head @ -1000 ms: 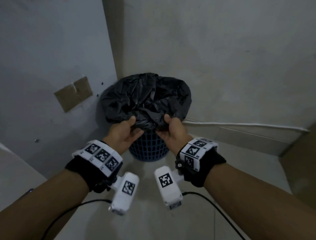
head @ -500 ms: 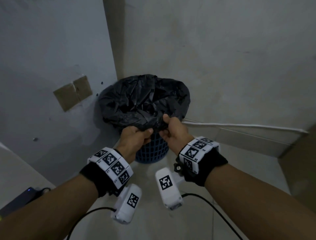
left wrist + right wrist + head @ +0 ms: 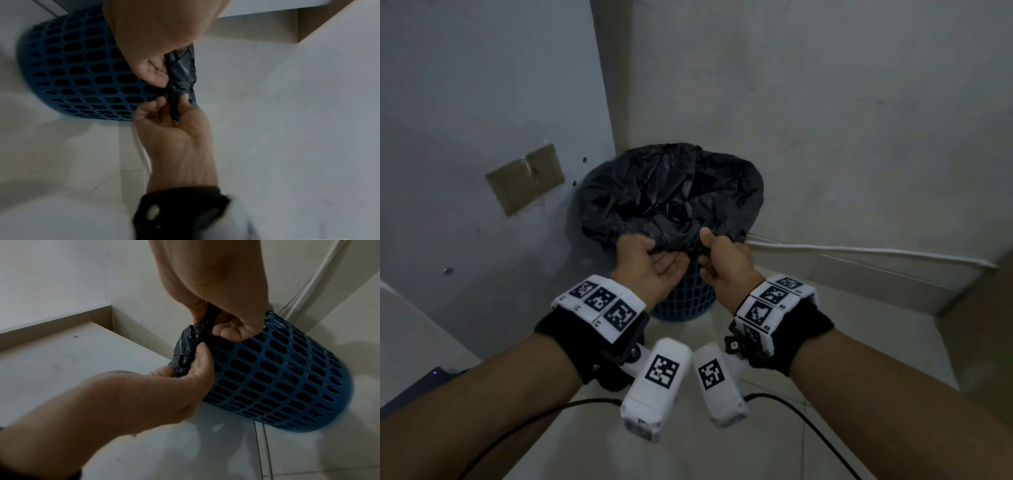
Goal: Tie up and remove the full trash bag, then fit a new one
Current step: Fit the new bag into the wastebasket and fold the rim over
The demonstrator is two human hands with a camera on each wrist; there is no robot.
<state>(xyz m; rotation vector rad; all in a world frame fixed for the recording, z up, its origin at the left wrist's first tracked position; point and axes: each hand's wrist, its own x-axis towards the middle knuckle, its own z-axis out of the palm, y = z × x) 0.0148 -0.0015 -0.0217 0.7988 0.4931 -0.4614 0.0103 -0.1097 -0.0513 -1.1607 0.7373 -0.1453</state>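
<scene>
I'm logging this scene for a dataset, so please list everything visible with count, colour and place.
trash bag: one, black, lining the bin, its near edge gathered.
bin: one, blue lattice, on the floor in the wall corner.
cardboard patch: one, brown, on the left wall.
pipe: one, white, along the right wall.
wrist cameras: two, white with black markers, under the wrists.
left hand: one, pinching the bag's near edge.
right hand: one, gripping the same edge.

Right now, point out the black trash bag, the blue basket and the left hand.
black trash bag (image 3: 671, 192), head view, crumpled top.
blue basket (image 3: 287, 378), right wrist view, slotted side wall.
left hand (image 3: 650, 263), head view, palm.
</scene>
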